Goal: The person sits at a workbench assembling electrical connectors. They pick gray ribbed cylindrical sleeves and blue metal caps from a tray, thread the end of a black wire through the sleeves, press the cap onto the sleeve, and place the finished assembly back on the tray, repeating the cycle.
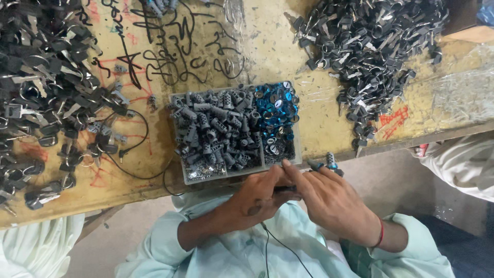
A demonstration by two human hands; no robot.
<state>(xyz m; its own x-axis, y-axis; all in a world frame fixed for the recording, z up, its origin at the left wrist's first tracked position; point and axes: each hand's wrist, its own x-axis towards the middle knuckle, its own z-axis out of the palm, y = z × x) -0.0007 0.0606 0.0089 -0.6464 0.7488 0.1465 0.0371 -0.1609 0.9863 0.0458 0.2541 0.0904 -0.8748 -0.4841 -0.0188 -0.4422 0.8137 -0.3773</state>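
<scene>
Grey ribbed plastic sleeves [213,131] fill the left side of a shallow tray [177,175] at frame centre, blue discs [278,105] its upper right. Below it, the left hand [254,198] and right hand [332,198] meet, fingers pressed together around a small dark part [285,189]; the right also pinches a grey sleeve [331,158]. Working close to the tray seems wise. Dark keys [370,46] lie heaped at upper right.

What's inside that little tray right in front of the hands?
The tray has compartments. The big one holds grey ribbed cylinders. Another holds shiny blue round pieces, and a small corner holds darker bits. The heaps cover the tray's bottom, so what lies beneath cannot be seen.
</scene>
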